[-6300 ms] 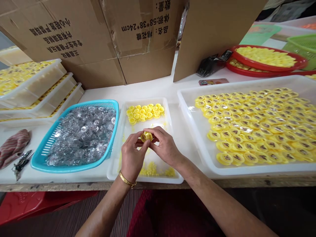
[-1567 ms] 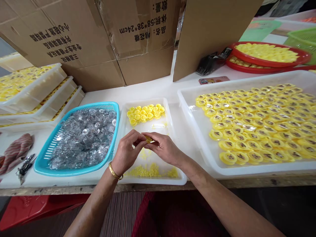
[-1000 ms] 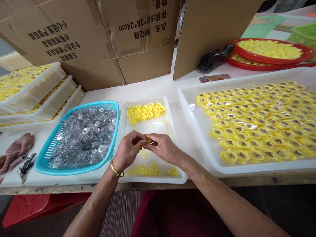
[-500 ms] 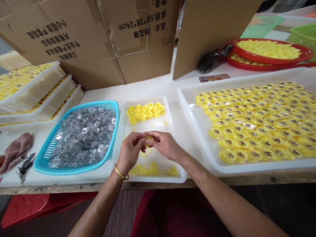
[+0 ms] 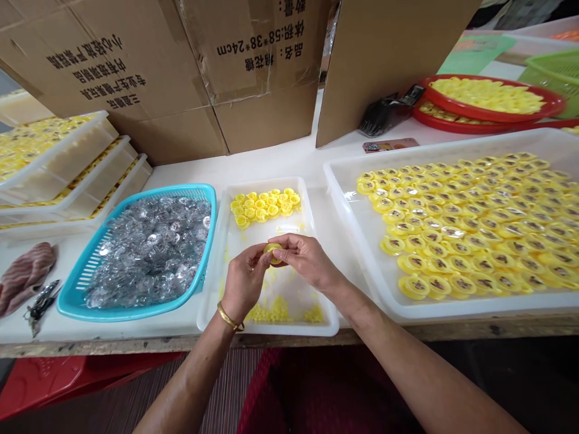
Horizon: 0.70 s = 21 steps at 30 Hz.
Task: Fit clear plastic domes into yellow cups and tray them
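Note:
Between the fingertips of both hands is a small round yellow plastic piece (image 5: 273, 253). My left hand (image 5: 246, 274) pinches it from the left, and my right hand (image 5: 305, 259) grips its right side. Both hands are over a white tray (image 5: 332, 324). At the tray's far end sits a cluster of yellow plastic cups (image 5: 262, 206); small yellow bits (image 5: 274, 310) lie at its near end. A blue basket (image 5: 72, 304) on the left holds many clear plastic discs (image 5: 154, 250).
On the right, a large white tray (image 5: 337, 187) carries rows of yellow pieces with dark centres. Cardboard (image 5: 253, 126) stands along the back. Stacked bins (image 5: 106, 150), a striped cloth (image 5: 29, 271) and keys (image 5: 40, 307) are at left. Red trays (image 5: 554, 107) sit at back right.
Both hands have shifted slightly right and turned, so the yellow piece now shows more of its face between the fingertips. The grip of both hands on it continues.

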Motion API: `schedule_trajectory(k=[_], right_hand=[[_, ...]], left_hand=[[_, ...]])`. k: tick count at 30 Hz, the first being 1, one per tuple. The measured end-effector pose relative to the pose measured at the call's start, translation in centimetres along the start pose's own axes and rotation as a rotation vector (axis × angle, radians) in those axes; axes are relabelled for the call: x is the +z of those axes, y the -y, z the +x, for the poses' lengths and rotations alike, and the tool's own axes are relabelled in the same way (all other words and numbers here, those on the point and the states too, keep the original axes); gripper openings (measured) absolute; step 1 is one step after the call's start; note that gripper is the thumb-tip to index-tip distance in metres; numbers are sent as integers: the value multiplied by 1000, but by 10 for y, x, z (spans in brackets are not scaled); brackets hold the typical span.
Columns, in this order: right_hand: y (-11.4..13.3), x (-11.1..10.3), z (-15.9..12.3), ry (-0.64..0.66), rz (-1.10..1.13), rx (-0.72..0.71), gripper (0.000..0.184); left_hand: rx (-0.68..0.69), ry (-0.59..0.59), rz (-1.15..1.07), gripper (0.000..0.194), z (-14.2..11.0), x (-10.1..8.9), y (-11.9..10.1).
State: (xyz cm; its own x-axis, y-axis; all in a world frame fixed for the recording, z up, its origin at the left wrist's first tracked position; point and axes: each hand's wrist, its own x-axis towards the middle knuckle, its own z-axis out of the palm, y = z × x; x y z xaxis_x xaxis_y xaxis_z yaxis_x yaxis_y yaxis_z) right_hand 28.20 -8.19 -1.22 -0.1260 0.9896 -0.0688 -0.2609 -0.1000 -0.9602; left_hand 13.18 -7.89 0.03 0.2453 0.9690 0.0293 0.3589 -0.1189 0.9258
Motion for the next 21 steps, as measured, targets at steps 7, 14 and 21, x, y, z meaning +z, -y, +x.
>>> schedule_trajectory(k=[7, 14, 21], right_hand=[[1, -1, -1, -44, -37, -20, 35], [5, 8, -8, -31, -308, -225, 54], [5, 10, -11, -96, -572, -451, 36]], left_hand=[[-30, -46, -70, 35, 1, 1, -4], [-149, 12, -648, 33, -1, -8, -4], [-129, 3, -732, 28, -7, -1, 0]])
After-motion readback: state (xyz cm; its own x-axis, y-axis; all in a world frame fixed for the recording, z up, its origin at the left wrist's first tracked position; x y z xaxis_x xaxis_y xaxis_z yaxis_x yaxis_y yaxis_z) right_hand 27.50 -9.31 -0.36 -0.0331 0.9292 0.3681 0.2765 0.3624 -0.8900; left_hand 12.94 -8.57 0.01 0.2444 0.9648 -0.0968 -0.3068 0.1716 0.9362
